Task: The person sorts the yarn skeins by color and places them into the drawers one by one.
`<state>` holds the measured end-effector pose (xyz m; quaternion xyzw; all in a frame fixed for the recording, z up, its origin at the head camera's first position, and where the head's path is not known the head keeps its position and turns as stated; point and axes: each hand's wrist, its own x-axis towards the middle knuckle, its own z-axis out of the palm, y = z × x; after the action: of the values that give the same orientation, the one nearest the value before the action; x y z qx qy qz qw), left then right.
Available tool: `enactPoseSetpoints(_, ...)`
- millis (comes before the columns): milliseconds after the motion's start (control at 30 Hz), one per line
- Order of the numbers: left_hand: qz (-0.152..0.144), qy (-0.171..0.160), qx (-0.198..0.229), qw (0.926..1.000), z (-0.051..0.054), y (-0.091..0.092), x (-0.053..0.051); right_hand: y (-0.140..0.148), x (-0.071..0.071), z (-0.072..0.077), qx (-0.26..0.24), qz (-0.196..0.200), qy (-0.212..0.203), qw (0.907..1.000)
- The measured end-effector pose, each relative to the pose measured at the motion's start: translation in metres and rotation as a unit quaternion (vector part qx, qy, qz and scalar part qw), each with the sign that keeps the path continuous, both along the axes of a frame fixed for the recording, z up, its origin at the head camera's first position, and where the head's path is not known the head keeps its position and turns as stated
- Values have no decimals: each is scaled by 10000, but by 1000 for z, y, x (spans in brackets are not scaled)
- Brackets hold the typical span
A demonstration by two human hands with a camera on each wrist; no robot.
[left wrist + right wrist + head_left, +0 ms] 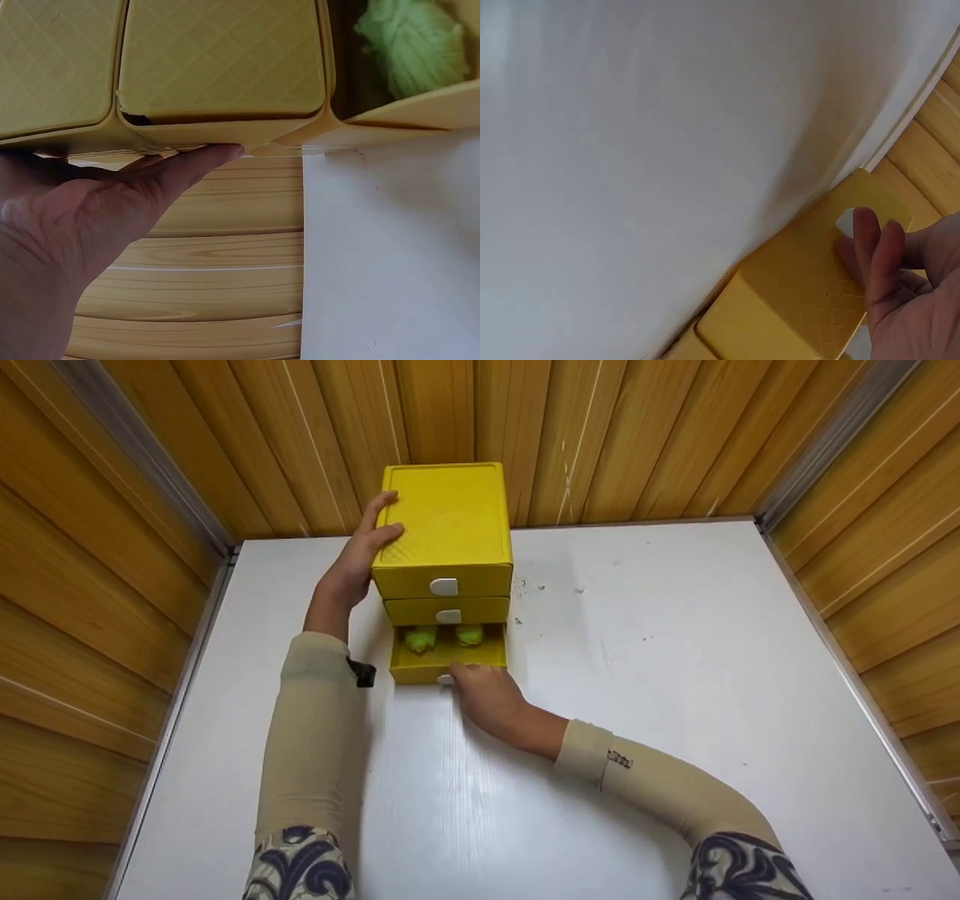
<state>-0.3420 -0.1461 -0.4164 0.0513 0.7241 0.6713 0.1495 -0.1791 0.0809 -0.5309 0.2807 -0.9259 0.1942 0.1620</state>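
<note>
A yellow cabinet [446, 514] with three stacked drawers stands near the back of the table. Its bottom drawer [411, 676] is pulled out partway, and two fuzzy green balls [420, 640] lie inside. One green ball [416, 49], resembling yarn, shows close up in the left wrist view. My left hand [358, 561] rests against the cabinet's left side, two digits reaching over the top edge. At the bottom drawer's front, my right hand [491, 701] pinches the white handle [844, 223] with curled fingers. The fingers partly hide that handle.
White handles mark the closed top drawer [405, 583] and middle drawer [409, 610]. The white table [637, 675] extends around the cabinet, with small dark marks to its right. Wood-patterned walls [510, 427] rise behind and at both sides, with metal strips along the corners.
</note>
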Motion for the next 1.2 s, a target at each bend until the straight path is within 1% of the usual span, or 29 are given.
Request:
enactPoseSetpoints(133,0,-1,7,10000,0,0,0,1,-22,2,-130,-258,-291,9992)
enactPoseSetpoints(233,29,9,-19,10000,0,1,0,2,-33,4,-120,-337,-508,9981)
enactPoseSetpoints(400,48,22,-55,10000,0,2,2,3,-45,5,-44,-426,-779,9960)
enactPoseSetpoints(467,49,28,-74,10000,0,2,2,2,-49,5,-95,-473,-867,9951)
enactPoseSetpoints(633,40,54,-112,9999,2,1,1,0,-57,4,-202,-532,-925,9941)
enactPoseSetpoints(833,60,4,-62,10000,3,1,2,2,-56,5,-228,-477,-933,9942)
enactPoseSetpoints(967,78,-51,-95,9999,2,0,3,9,-48,10,-296,-276,-859,9955)
enactPoseSetpoints(1100,91,-103,-130,9998,3,-1,4,23,-34,24,-342,-43,-661,9972)
enactPoseSetpoints(1200,193,-107,-85,9997,5,-1,6,38,-25,38,-388,-31,-414,9984)
